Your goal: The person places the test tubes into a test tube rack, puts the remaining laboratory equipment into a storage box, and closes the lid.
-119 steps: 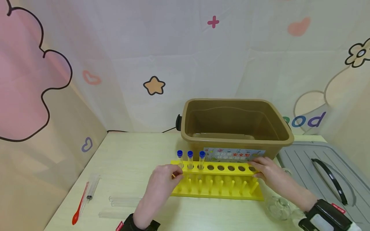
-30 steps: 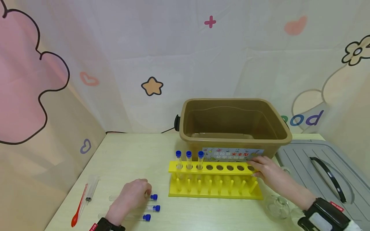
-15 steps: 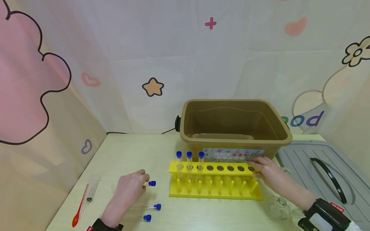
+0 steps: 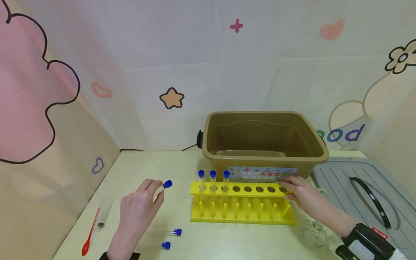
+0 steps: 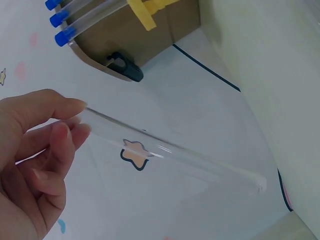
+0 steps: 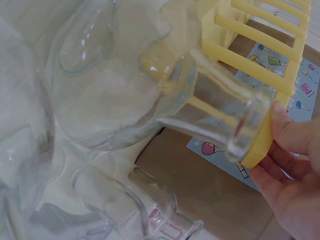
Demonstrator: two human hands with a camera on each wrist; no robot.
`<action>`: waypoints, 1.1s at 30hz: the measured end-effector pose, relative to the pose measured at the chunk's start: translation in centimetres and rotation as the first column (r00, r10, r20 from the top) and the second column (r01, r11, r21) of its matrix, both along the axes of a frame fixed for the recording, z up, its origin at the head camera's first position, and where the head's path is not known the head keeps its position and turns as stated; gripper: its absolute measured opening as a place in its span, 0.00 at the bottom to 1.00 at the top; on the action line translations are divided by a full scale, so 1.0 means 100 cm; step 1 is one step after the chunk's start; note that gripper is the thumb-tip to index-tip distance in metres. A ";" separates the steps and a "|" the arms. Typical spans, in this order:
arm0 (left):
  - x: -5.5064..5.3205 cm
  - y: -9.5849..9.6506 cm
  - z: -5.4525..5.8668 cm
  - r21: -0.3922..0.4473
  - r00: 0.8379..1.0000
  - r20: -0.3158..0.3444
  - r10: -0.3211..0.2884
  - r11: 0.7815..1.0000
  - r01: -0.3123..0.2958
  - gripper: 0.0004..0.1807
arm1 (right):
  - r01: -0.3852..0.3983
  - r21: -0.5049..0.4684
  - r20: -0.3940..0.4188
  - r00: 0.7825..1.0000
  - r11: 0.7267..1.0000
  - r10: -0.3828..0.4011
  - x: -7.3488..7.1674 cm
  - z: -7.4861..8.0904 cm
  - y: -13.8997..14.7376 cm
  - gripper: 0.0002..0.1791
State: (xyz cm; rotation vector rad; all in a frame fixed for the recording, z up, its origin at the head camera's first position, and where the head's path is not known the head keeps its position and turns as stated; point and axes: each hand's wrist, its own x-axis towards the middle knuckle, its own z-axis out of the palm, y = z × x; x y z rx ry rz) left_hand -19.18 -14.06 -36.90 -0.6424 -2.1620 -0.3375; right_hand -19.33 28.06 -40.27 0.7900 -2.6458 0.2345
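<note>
Thumb and fingertips of my left hand [image 4: 138, 209] pinch a clear test tube [image 5: 175, 150] close to its blue cap [image 4: 167, 184]. The tube is raised off the table, its cap tilted up; in the left wrist view its rounded end points away from the hand. Left of the hand-held rack's front, two more capped tubes lie on the table, their blue caps [image 4: 177, 232] showing. My right hand [image 4: 305, 196] grips the right end of the yellow test tube rack [image 4: 240, 219]. Three blue-capped test tubes [image 4: 213, 174] stand in the rack's leftmost holes; the holes to their right hold none.
Behind the rack stands a brown bin [image 4: 266, 159], with a grey lid [image 4: 334, 180] at the right. Clear glass flasks [image 6: 125, 100] are close beside my right wrist. A syringe [image 4: 104, 215] and a red spoon-ended stick [image 4: 86, 247] lie at the left.
My left hand went from the rack's left end down to the tubes on the table, took hold of one and lifted it, tilting its cap upward. The right hand stays on the rack.
</note>
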 end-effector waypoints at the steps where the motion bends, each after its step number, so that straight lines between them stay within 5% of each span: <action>1: 0.001 0.001 0.001 0.022 1.000 -0.011 -0.010 1.000 0.010 0.09 | -0.002 -0.001 -0.003 1.000 1.000 0.002 0.000 0.000 0.000 0.20; 10: 0.008 0.007 0.005 0.169 0.995 -0.065 -0.070 0.982 0.080 0.10 | 0.006 -0.004 0.001 1.000 1.000 -0.006 0.001 0.000 0.000 0.21; 20: 0.024 0.022 0.016 0.367 0.989 0.041 -0.144 0.923 0.119 0.13 | 0.009 -0.003 -0.001 1.000 1.000 -0.009 0.001 0.000 0.000 0.21; 33: 0.029 0.043 0.017 0.424 0.980 0.037 -0.198 0.891 0.164 0.14 | 0.005 -0.006 -0.008 1.000 1.000 -0.005 0.001 -0.002 -0.001 0.21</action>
